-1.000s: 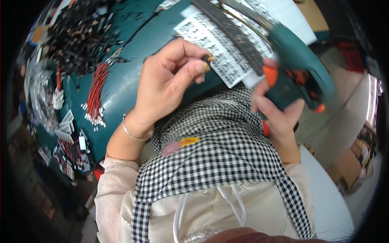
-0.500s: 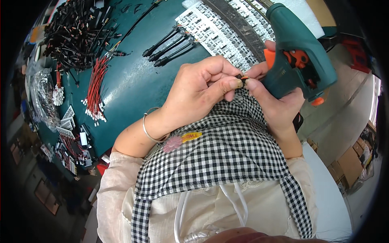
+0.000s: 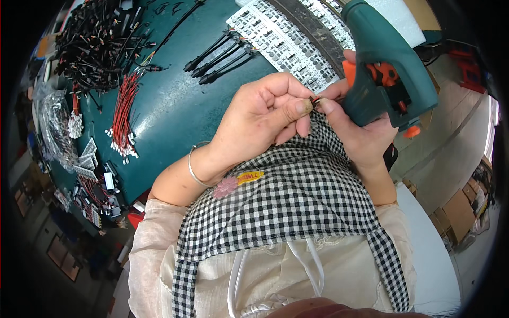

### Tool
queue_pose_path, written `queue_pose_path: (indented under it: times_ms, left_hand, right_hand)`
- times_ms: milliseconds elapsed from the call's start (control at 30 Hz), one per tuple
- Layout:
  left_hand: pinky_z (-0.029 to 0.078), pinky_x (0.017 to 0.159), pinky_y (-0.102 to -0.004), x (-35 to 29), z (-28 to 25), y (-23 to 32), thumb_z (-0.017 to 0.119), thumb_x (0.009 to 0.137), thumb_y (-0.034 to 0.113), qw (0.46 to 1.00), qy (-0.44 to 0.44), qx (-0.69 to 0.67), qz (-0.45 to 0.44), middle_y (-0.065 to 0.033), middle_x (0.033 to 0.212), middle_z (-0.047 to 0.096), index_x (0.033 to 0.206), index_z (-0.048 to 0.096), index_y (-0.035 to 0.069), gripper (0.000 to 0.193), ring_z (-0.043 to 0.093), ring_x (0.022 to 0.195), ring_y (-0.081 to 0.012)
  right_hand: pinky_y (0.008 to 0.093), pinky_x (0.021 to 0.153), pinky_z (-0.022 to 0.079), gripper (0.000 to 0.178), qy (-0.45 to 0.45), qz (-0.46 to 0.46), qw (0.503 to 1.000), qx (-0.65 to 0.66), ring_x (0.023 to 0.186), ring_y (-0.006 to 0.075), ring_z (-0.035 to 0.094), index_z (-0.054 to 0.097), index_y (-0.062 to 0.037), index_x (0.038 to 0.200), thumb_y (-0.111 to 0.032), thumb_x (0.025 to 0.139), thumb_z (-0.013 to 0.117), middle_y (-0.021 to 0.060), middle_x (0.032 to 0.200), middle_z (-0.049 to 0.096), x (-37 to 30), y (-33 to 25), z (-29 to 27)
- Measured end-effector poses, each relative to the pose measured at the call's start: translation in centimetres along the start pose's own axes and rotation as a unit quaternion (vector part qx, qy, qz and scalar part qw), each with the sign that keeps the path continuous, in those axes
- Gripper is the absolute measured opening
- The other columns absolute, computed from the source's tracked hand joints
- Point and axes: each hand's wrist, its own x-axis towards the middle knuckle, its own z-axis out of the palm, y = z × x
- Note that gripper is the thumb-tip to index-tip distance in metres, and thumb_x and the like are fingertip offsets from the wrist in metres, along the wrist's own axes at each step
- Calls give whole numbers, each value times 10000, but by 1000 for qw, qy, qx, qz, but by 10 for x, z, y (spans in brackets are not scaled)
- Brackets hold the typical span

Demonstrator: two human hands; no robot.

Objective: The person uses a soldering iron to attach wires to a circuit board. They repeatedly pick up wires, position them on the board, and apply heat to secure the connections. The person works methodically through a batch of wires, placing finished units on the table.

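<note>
While your left hand (image 3: 260,119) pinches a tiny connector (image 3: 314,102) just beside the green glue gun (image 3: 379,69) gripped in your right hand (image 3: 360,132), keep both hands braced against your checked apron (image 3: 297,196), connector steady.

1. We see open counter (image 3: 175,114) between the red wires (image 3: 124,114) and our left hand (image 3: 260,119); a hand could pass there.
2. Three black cables (image 3: 220,53) and the white trays (image 3: 286,40) crowd the far side.
3. The glue gun (image 3: 382,69) blocks the right.
4. A black cable heap (image 3: 95,40) fills the far left.
</note>
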Motion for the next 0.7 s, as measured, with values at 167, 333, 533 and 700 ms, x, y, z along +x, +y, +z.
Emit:
queue_pose_path:
  times_ms: [167, 333, 533, 700]
  left_hand:
    - [278, 379, -174, 1, 5, -3, 502, 963, 128, 998, 17, -51, -10, -79, 670, 611, 1034, 533, 4, 146, 408, 429, -49]
    - [292, 379, -171, 2, 6, -4, 524, 952, 118, 999, 39, 3, 4, -80, 682, 621, 1034, 533, 8, 137, 441, 438, -54]
    - [391, 435, -155, 0, 12, -7, 600, 889, 30, 994, 88, 42, 52, -51, 698, 644, 997, 536, -14, 133, 514, 495, -31]
    - [466, 473, -163, 0, 12, -13, 671, 825, 0, 979, 116, 115, 123, -61, 733, 663, 978, 538, -21, 204, 597, 564, -48]
  right_hand:
    - [263, 680, 517, 605, -9, -16, 999, -41, 760, 158, 612, 363, 111, 1277, 134, 730, 619, 169, 981, 597, 0, 0, -4]
    - [237, 715, 475, 619, 88, 60, 993, 41, 752, 125, 574, 350, 99, 1293, 131, 732, 609, 119, 850, 599, -7, -9, 6]
    - [202, 602, 444, 286, 31, 44, 998, -20, 663, 70, 539, 499, 34, 1031, 61, 782, 635, 37, 786, 588, -7, -11, 5]
    - [195, 558, 442, 143, 67, 50, 996, 19, 640, 56, 545, 582, 18, 927, 32, 802, 651, 29, 827, 600, -7, -10, 7]
